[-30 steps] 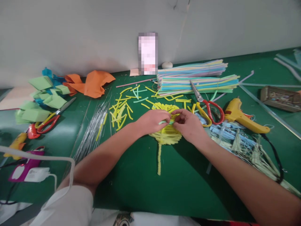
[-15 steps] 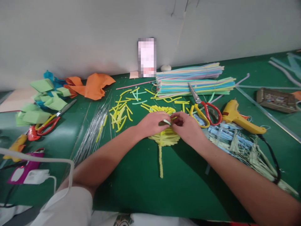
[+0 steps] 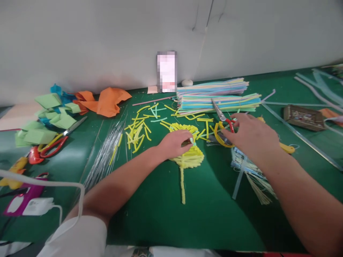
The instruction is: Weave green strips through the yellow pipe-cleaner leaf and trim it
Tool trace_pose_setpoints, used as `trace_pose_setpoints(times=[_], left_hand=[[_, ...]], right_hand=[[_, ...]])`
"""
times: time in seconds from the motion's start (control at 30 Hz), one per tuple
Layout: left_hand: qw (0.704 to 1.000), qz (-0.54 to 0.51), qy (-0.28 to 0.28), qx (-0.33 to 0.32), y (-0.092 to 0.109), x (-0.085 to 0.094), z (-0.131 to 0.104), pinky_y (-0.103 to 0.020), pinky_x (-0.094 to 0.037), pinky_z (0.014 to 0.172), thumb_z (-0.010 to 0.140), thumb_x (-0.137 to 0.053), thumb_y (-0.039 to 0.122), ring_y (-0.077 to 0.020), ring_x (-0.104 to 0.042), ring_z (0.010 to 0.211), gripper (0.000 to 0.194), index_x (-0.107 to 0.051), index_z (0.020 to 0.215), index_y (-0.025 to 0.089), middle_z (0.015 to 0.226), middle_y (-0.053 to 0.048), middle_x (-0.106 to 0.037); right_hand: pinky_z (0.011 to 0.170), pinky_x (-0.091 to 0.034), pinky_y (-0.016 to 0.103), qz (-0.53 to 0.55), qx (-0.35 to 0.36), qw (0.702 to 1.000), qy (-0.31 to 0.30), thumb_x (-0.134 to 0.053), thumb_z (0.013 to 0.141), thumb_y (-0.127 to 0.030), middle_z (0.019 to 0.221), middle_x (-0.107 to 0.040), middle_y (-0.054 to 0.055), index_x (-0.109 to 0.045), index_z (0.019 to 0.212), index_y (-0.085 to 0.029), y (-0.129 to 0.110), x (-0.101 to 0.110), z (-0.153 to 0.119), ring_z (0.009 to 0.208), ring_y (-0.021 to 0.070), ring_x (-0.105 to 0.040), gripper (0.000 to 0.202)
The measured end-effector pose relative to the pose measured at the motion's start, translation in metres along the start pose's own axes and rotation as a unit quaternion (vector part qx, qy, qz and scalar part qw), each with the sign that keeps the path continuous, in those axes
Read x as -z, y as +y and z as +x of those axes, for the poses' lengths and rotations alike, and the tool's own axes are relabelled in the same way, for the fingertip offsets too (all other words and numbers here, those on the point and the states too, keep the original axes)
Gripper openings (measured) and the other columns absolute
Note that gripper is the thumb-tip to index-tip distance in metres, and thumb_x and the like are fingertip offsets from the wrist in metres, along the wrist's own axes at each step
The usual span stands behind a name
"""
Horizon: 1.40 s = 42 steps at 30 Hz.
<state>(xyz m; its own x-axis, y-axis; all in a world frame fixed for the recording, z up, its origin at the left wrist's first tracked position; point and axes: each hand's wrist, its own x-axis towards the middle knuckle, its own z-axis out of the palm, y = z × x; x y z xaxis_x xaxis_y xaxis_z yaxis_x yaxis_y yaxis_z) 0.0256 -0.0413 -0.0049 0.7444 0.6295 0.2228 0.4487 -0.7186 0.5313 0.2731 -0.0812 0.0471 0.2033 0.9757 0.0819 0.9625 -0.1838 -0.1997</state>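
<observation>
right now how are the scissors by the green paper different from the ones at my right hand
The left scissors lie beside the green paper with no hand on them; the right scissors have the right hand at their handles. The left scissors' blades point away and rightward; the right scissors' blades point away and leftward, over the pastel bundle. Both have metal blades and red and yellow handles.

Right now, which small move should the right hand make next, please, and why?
Perhaps it is best that the right hand closes its fingers round the scissors' handles and lifts gently. Its fingers are at the handles, and the blade tips lie over a bundle of coloured stems. The left hand is at the yellow leaf-shaped piece, pinching a pale-green piece.
</observation>
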Motion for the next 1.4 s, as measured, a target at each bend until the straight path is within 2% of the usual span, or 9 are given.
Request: trace_pose_setpoints(times=[0.23, 0.37, 0.53, 0.67, 0.77, 0.83, 1.0, 1.2, 1.4], left_hand=[[1.0, 0.025, -0.006, -0.006, 0.006, 0.004, -0.001, -0.027, -0.048, 0.071, 0.091, -0.049, 0.037, -0.0174, -0.065, 0.086, 0.026, -0.062, 0.104, 0.018, 0.097, -0.006, -0.07], [1.0, 0.02, -0.001, -0.012, 0.007, 0.004, -0.001, -0.026, -0.048, 0.07, 0.094, -0.045, 0.044, -0.0172, -0.066, 0.086, 0.035, -0.061, 0.112, 0.018, 0.099, -0.006, -0.071], [0.999, 0.013, 0.016, -0.029, 0.005, 0.002, -0.002, -0.028, -0.051, 0.078, 0.097, -0.04, 0.038, -0.0176, -0.066, 0.09, 0.031, -0.063, 0.098, 0.018, 0.095, -0.007, -0.071], [0.998, -0.009, 0.042, -0.047, 0.003, 0.0, -0.002, -0.032, -0.052, 0.085, 0.096, -0.042, 0.034, -0.0187, -0.066, 0.096, 0.027, -0.062, 0.09, 0.017, 0.098, -0.009, -0.071], [0.996, -0.022, 0.059, -0.058, 0.001, -0.002, -0.002, -0.033, -0.053, 0.087, 0.095, -0.044, 0.032, -0.0184, -0.066, 0.097, 0.025, -0.062, 0.088, 0.017, 0.099, -0.009, -0.071], [0.995, -0.027, 0.072, -0.065, 0.0, -0.003, -0.002, -0.033, -0.053, 0.088, 0.094, -0.046, 0.031, -0.018, -0.066, 0.097, 0.021, -0.061, 0.09, 0.018, 0.099, -0.008, -0.071], [0.989, -0.039, 0.108, -0.09, -0.001, -0.006, -0.003, -0.033, -0.054, 0.089, 0.093, -0.049, 0.027, -0.0176, -0.065, 0.099, 0.015, -0.061, 0.093, 0.018, 0.1, -0.008, -0.071], [0.987, -0.051, 0.117, -0.099, 0.0, -0.004, -0.003, -0.034, -0.054, 0.091, 0.093, -0.051, 0.028, -0.0178, -0.066, 0.101, 0.015, -0.062, 0.092, 0.018, 0.101, -0.009, -0.071], [0.989, -0.061, 0.108, -0.079, 0.001, -0.002, -0.002, -0.036, -0.054, 0.092, 0.093, -0.049, 0.029, -0.0174, -0.065, 0.101, 0.016, -0.061, 0.089, 0.019, 0.102, -0.008, -0.071]], right_hand=[[0.066, -0.034, 0.036, 0.014, 0.004, 0.999, -0.04, -0.055, 0.081, -0.037, 0.096, -0.064, 0.017, -0.049, 0.13, -0.016, 0.012, -0.019, -0.003, 0.077, 0.0248, -0.057, 0.053], [0.072, -0.037, 0.039, 0.06, -0.042, 0.997, -0.04, -0.058, 0.077, -0.033, 0.105, -0.063, 0.017, -0.044, 0.136, -0.018, 0.012, -0.01, -0.006, 0.089, 0.0294, -0.057, 0.063], [0.07, -0.041, 0.04, 0.048, -0.054, 0.997, -0.024, -0.058, 0.074, -0.029, 0.104, -0.065, 0.012, -0.048, 0.132, -0.028, 0.029, 0.008, -0.021, 0.085, 0.0287, -0.059, 0.059], [0.066, -0.044, 0.041, 0.068, -0.066, 0.995, -0.028, -0.06, 0.072, -0.039, 0.091, -0.067, 0.009, -0.048, 0.129, -0.034, 0.049, 0.015, -0.049, 0.07, 0.0268, -0.061, 0.058], [0.059, -0.047, 0.043, 0.041, -0.075, 0.993, -0.084, -0.061, 0.068, -0.055, 0.083, -0.069, 0.007, -0.053, 0.125, -0.036, 0.057, 0.015, -0.075, 0.062, 0.029, -0.062, 0.06], [0.062, -0.05, 0.047, 0.003, -0.079, 0.99, -0.113, -0.057, 0.068, -0.065, 0.094, -0.071, 0.011, -0.054, 0.127, -0.033, 0.056, 0.014, -0.089, 0.07, 0.034, -0.066, 0.067], [0.069, -0.054, 0.052, -0.022, -0.009, 0.986, -0.165, -0.056, 0.07, -0.057, 0.114, -0.07, 0.013, -0.054, 0.122, -0.031, 0.04, 0.007, -0.105, 0.08, 0.0369, -0.069, 0.059], [0.063, -0.052, 0.049, -0.038, 0.089, 0.991, -0.097, -0.053, 0.076, -0.048, 0.115, -0.068, 0.013, -0.047, 0.121, -0.032, 0.03, -0.012, -0.105, 0.092, 0.039, -0.068, 0.048], [0.061, -0.053, 0.05, -0.013, 0.107, 0.99, -0.089, -0.06, 0.073, -0.046, 0.113, -0.067, 0.013, -0.048, 0.119, -0.034, 0.041, -0.02, -0.107, 0.094, 0.0411, -0.067, 0.05]])
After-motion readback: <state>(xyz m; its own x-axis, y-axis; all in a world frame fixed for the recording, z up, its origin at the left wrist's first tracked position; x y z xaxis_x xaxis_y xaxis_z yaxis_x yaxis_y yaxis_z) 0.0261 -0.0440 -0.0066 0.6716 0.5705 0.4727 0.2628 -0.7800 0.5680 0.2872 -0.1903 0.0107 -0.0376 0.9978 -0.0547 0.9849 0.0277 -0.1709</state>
